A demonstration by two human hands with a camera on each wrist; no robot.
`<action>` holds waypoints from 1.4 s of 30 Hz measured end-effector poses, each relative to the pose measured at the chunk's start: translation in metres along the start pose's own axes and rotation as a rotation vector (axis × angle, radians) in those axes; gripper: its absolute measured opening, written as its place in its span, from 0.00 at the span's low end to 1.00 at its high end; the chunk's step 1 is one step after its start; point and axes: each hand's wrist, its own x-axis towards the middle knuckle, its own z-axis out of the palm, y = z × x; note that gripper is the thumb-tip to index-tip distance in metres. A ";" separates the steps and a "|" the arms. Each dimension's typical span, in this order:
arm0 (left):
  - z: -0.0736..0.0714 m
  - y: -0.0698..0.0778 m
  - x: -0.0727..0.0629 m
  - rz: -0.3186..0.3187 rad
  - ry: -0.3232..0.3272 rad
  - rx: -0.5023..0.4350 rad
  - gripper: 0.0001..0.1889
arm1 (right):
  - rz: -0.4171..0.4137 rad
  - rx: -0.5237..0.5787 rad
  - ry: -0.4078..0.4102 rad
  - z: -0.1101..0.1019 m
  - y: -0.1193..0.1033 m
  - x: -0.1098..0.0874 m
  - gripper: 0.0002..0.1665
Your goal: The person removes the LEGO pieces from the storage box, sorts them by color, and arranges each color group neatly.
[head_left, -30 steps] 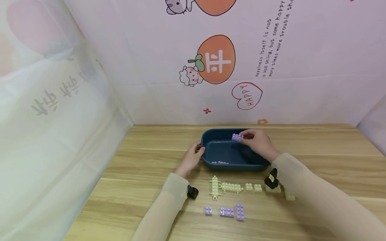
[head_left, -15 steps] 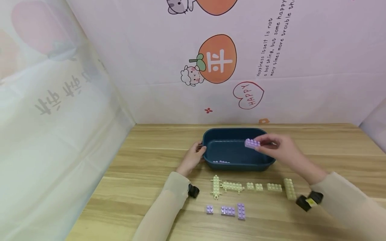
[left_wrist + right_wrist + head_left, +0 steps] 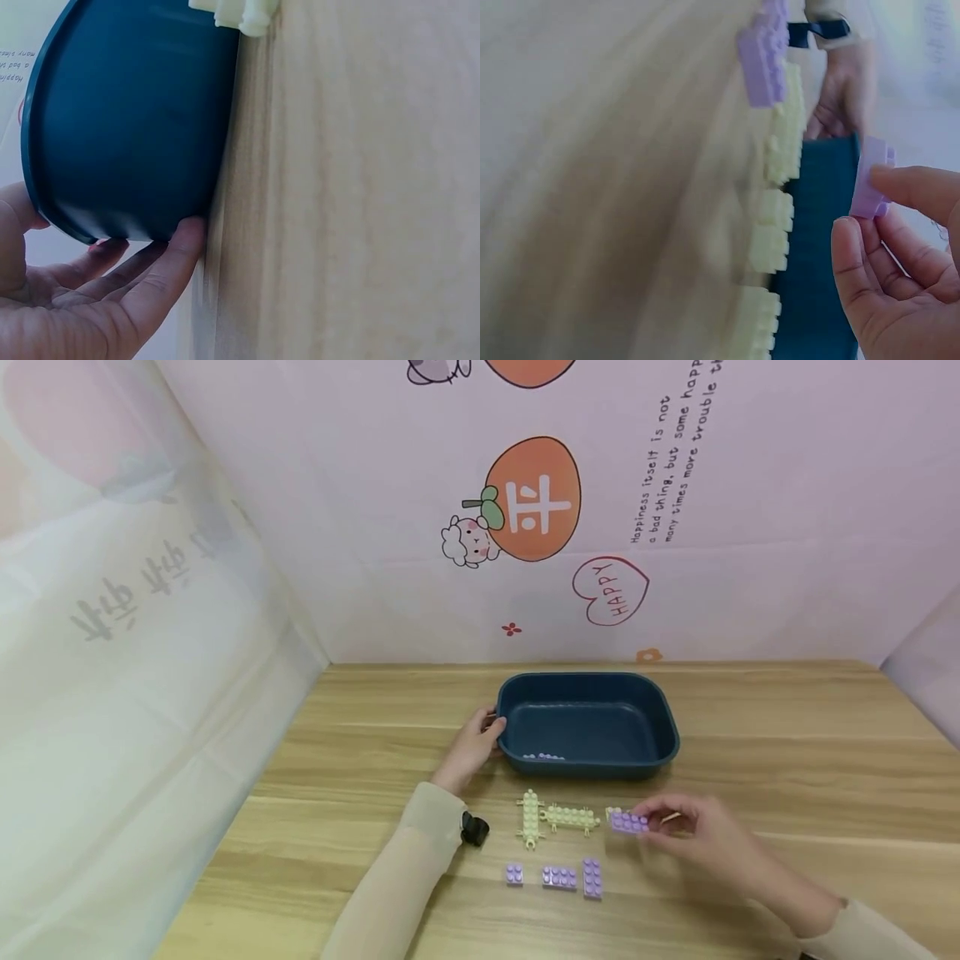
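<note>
My right hand (image 3: 697,831) pinches a purple toy building brick (image 3: 628,822) by one end between thumb and fingers, over the row of cream pieces. The right wrist view shows the same brick (image 3: 868,180) apart from the table. My left hand (image 3: 468,747) grips the left end of a dark blue plastic bin (image 3: 588,770). In the left wrist view its thumb is at the bin's rim, and its fingers (image 3: 176,259) touch the outer wall. Several purple studs (image 3: 543,757) show inside the bin along its front wall.
Before the bin lie two cream plates with side clips (image 3: 530,818). In the right wrist view, more cream bricks (image 3: 769,247) continue the row. Nearer me are a small purple brick (image 3: 513,874) and two longer purple bricks (image 3: 559,877). A printed cloth (image 3: 405,602) hangs behind the table.
My right hand has carried the purple brick out from above the bin, toward me and over the cream pieces. The left hand has stayed on the bin's end.
</note>
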 end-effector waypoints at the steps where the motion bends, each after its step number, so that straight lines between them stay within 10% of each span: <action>1: 0.000 0.001 0.000 -0.001 0.000 -0.003 0.24 | 0.015 -0.004 -0.012 0.002 0.001 -0.002 0.12; 19: -0.009 0.011 -0.001 0.014 -0.029 -0.042 0.25 | 0.109 0.022 -0.118 0.016 0.010 -0.017 0.13; 27: -0.010 0.037 -0.022 -0.021 -0.059 -0.046 0.27 | 0.116 -0.032 -0.117 0.022 0.012 -0.022 0.11; 42: -0.003 0.004 -0.002 -0.019 -0.027 -0.010 0.26 | 0.071 -0.109 -0.110 0.027 0.014 -0.030 0.15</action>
